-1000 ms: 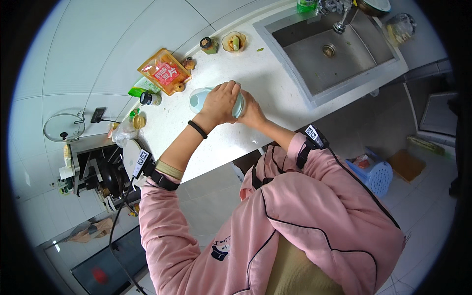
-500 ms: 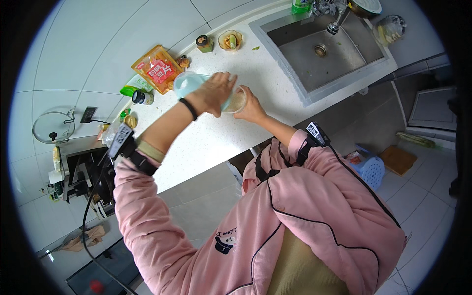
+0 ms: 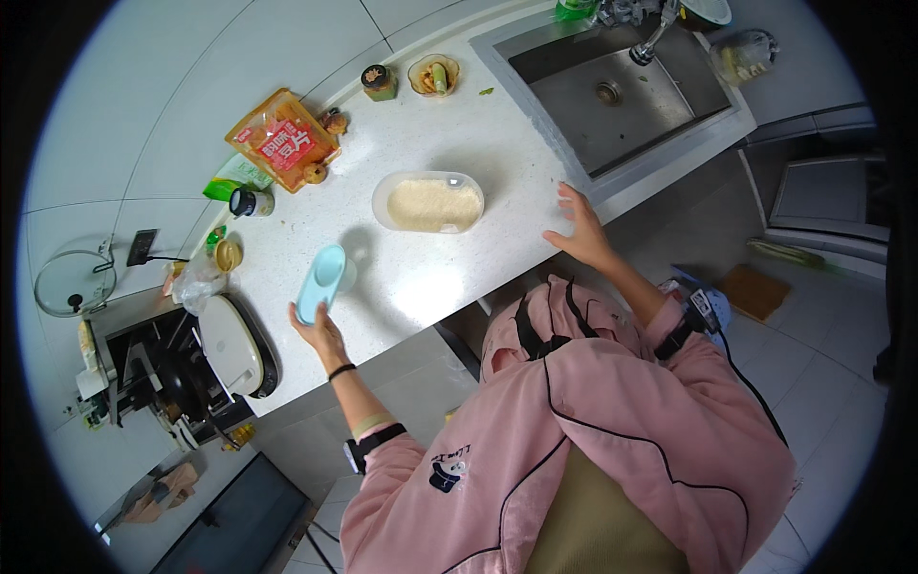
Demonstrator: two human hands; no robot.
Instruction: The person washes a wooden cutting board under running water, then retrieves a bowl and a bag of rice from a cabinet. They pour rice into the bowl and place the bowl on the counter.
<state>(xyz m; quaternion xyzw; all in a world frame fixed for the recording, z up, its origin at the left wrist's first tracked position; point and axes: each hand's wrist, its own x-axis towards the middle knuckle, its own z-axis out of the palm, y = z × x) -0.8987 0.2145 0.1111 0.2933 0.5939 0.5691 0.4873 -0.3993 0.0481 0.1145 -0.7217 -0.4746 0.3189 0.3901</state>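
Observation:
A clear oval plastic container (image 3: pixel 381 204) stands on the white countertop without its lid, filled with pale grain that looks like rice (image 3: pixel 435 204). My left hand (image 3: pixel 323 337) grips the near end of a light blue oval lid (image 3: pixel 312 295), which has a round raised or hollow part at its far end. A translucent round piece shows beneath that end. The lid is held over the counter, apart from the container and to its left. To the container's right, my right hand (image 3: pixel 580 228) is open near the counter's front edge, fingers spread, holding nothing.
At the back wall stand an orange food pouch (image 3: pixel 284 142), a dark-capped jar (image 3: pixel 251 202), another jar (image 3: pixel 379 82) and a glass dish (image 3: pixel 433 75). A steel sink (image 3: pixel 660 124) is to the right. A white-lidded appliance (image 3: pixel 231 346) sits at the counter's left end.
The lid has come off the container and moved left and nearer in my left hand. My right hand has let go of the container, opened and moved right. The container now rests on the counter.

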